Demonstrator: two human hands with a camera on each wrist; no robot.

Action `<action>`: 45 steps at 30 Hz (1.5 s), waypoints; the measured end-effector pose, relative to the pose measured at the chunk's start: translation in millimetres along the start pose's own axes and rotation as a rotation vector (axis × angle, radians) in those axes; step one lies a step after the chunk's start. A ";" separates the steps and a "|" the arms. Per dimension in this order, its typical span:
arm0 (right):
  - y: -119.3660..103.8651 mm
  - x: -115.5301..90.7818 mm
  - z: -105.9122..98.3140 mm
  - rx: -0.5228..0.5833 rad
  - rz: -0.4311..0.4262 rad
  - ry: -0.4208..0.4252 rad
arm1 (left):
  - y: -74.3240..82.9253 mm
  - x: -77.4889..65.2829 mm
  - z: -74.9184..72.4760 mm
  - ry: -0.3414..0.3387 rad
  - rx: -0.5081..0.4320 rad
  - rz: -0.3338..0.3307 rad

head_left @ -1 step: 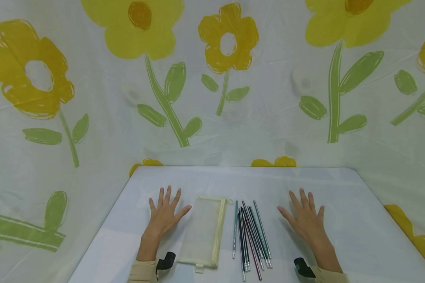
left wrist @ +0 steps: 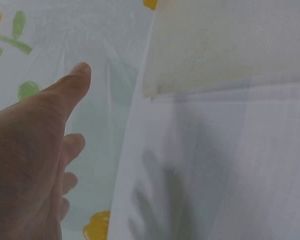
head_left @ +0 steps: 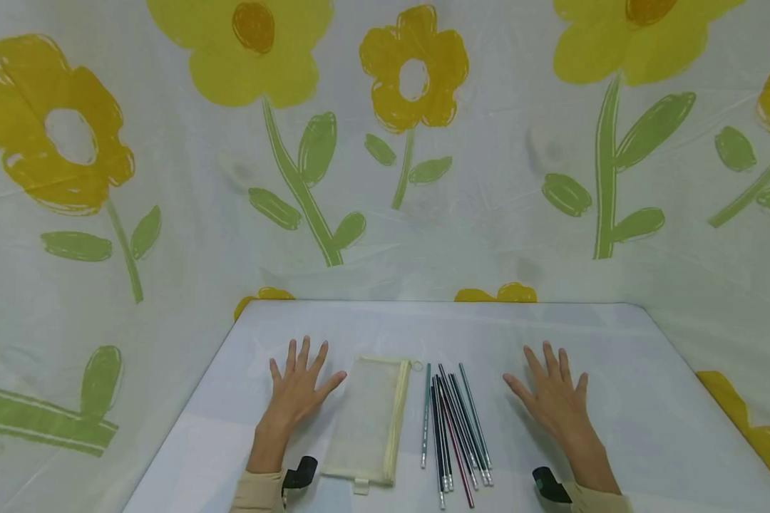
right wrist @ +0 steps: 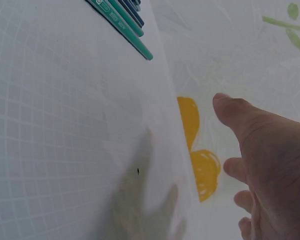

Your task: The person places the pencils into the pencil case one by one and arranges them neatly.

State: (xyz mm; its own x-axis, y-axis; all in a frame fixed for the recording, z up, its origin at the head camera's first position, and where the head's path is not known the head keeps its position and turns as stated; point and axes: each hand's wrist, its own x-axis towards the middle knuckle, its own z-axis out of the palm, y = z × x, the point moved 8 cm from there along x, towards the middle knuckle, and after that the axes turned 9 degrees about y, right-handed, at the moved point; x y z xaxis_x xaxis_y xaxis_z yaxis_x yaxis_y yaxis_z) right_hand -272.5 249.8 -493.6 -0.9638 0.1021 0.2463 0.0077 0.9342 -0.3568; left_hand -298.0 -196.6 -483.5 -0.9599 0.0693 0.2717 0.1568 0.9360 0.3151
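Observation:
On the left of the white table, my left hand [head_left: 295,393] is held with fingers spread and nothing in its grasp. Just right of it lies a pale yellow mesh zip pouch [head_left: 363,420], whose corner also shows in the left wrist view. Beside the pouch is a loose bundle of pencils [head_left: 452,427], mostly dark, with some green and a red one. Green pencil ends [right wrist: 140,47] appear at the top of the right wrist view. My right hand [head_left: 555,400], fingers straight and apart, is to the right of the pencils and touches none of them.
The white table [head_left: 648,420] runs back to a cloth backdrop [head_left: 475,235] printed with yellow flowers and green leaves. A dark wrist camera [head_left: 301,472] sits at the left wrist and another [head_left: 550,486] at the right. A small ring hangs from the pouch's zip.

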 end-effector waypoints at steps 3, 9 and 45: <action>0.3 0.2 2.2 0.001 0.001 -0.005 | -0.6 -1.0 0.2 0.006 -0.001 -0.001; -3.9 1.9 5.0 0.023 0.000 -0.013 | 6.5 -3.4 0.3 0.003 -0.035 0.003; -77.4 -9.6 22.5 0.103 -0.017 -0.023 | 77.8 -2.5 3.9 -0.107 -0.280 0.136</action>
State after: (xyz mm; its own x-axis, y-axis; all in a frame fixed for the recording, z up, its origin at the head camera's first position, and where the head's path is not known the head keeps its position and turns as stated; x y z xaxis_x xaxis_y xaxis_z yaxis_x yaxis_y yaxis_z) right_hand -269.9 168.9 -488.6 -0.9695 0.0778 0.2324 -0.0345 0.8955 -0.4436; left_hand -284.3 -122.6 -463.2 -0.9423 0.2375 0.2359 0.3292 0.7855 0.5241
